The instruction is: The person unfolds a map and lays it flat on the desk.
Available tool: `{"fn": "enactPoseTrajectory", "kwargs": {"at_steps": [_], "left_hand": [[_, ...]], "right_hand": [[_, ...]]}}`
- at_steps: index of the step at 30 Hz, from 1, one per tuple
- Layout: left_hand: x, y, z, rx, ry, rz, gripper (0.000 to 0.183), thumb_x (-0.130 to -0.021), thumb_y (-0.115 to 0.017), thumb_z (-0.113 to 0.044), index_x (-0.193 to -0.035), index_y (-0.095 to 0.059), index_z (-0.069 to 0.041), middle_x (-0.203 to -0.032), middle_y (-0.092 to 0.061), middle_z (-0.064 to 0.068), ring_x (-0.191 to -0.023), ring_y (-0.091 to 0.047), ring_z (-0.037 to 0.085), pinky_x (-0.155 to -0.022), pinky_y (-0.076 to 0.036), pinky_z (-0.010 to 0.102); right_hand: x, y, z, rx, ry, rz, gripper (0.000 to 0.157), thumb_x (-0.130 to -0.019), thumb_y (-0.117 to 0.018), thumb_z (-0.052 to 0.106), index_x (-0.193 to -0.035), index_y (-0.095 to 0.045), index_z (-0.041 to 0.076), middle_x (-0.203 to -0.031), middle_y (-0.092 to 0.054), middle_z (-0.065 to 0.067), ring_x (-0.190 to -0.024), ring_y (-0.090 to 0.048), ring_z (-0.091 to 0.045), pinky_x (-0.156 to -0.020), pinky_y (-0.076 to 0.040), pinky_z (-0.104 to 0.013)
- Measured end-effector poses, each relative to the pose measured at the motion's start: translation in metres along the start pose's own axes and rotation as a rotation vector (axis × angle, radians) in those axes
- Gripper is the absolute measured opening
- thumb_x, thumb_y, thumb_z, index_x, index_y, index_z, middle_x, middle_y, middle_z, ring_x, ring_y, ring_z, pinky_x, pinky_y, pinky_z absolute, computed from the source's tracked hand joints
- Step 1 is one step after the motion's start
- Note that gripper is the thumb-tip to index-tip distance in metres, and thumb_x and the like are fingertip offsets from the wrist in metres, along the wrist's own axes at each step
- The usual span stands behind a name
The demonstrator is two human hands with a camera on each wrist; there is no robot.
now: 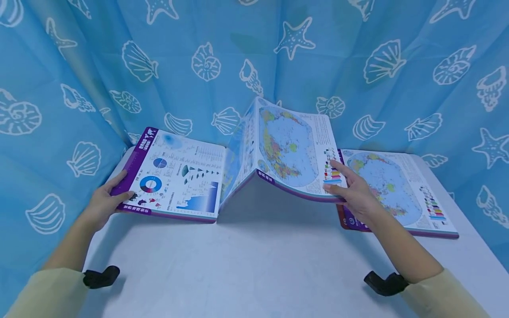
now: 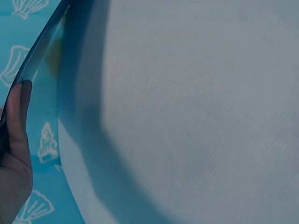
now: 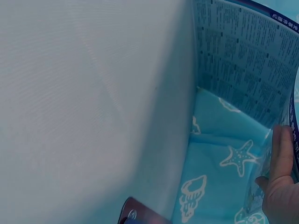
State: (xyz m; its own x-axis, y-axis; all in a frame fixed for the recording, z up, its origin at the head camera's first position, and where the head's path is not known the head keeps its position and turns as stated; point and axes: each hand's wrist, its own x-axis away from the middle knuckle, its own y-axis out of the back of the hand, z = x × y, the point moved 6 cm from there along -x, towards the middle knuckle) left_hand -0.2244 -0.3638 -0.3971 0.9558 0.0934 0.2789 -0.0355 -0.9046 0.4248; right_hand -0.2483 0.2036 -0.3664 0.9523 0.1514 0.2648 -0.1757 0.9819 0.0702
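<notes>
A folding world map (image 1: 288, 145) with several stiff panels stands partly opened, its middle fold raised like a tent above the table. My left hand (image 1: 104, 198) grips the lower left corner of its purple-edged chart panel (image 1: 180, 176), thumb on top. In the left wrist view, the fingers (image 2: 16, 126) lie against the panel's underside. My right hand (image 1: 359, 194) pinches the right edge of the raised map panel. Seen from below in the right wrist view, the right fingers (image 3: 282, 154) lie along the panel, and small printed text covers an inner panel (image 3: 243, 60).
A second, similar map panel (image 1: 397, 190) lies on the right of the white table (image 1: 254, 269), partly behind my right hand. A dark red corner (image 3: 145, 213) shows beneath it. A blue curtain (image 1: 234, 39) with white shells hangs behind the table and at its sides.
</notes>
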Motion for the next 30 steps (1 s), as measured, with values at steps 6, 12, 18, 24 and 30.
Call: {"fn": "enactPoseTrajectory", "kwargs": {"at_steps": [6,12,18,24,30], "left_hand": [[0.003,0.009,0.002,-0.004,-0.004,-0.022,0.074,-0.097,-0.052,-0.03,-0.149,0.0,-0.026,-0.15,-0.007,0.035,-0.127,-0.033,0.05,-0.082,-0.053,0.026],[0.007,0.017,0.012,0.006,0.012,-0.036,0.072,-0.098,-0.05,-0.028,-0.149,0.0,-0.026,-0.15,-0.003,0.036,-0.125,-0.034,0.049,-0.072,-0.054,0.018],[0.007,0.027,0.024,-0.04,0.024,-0.062,0.072,-0.098,-0.051,-0.029,-0.15,-0.002,-0.024,-0.149,-0.006,0.037,-0.118,-0.041,0.044,-0.07,-0.054,0.016],[0.005,0.032,0.034,-0.106,0.075,-0.061,0.073,-0.098,-0.051,-0.029,-0.15,-0.001,-0.018,-0.148,-0.003,0.038,-0.122,-0.034,0.05,-0.077,-0.056,0.027],[0.005,0.042,0.043,-0.106,0.092,-0.098,0.071,-0.098,-0.051,-0.028,-0.149,-0.004,-0.013,-0.146,-0.007,0.04,-0.115,-0.04,0.047,-0.07,-0.054,0.021]], "right_hand": [[0.002,0.007,-0.006,0.042,-0.011,-0.02,0.079,-0.089,-0.067,0.026,-0.151,-0.019,0.036,-0.152,-0.023,-0.012,-0.106,-0.051,-0.009,-0.082,-0.051,-0.02],[0.003,0.012,-0.01,0.042,-0.01,-0.019,0.082,-0.087,-0.069,0.025,-0.151,-0.018,0.033,-0.153,-0.022,-0.013,-0.103,-0.052,-0.006,-0.083,-0.051,-0.019],[0.002,0.017,-0.016,0.059,-0.019,-0.012,0.083,-0.087,-0.069,0.025,-0.152,-0.018,0.029,-0.152,-0.025,-0.015,-0.096,-0.057,0.0,-0.082,-0.052,-0.02],[-0.001,0.022,-0.024,0.069,-0.044,-0.007,0.084,-0.087,-0.07,0.025,-0.152,-0.018,0.027,-0.148,-0.031,-0.015,-0.092,-0.061,0.001,-0.081,-0.053,-0.021],[-0.003,0.023,-0.033,0.082,-0.06,-0.018,0.082,-0.088,-0.069,0.024,-0.152,-0.019,0.026,-0.148,-0.03,-0.016,-0.092,-0.06,0.0,-0.081,-0.052,-0.02]]}}
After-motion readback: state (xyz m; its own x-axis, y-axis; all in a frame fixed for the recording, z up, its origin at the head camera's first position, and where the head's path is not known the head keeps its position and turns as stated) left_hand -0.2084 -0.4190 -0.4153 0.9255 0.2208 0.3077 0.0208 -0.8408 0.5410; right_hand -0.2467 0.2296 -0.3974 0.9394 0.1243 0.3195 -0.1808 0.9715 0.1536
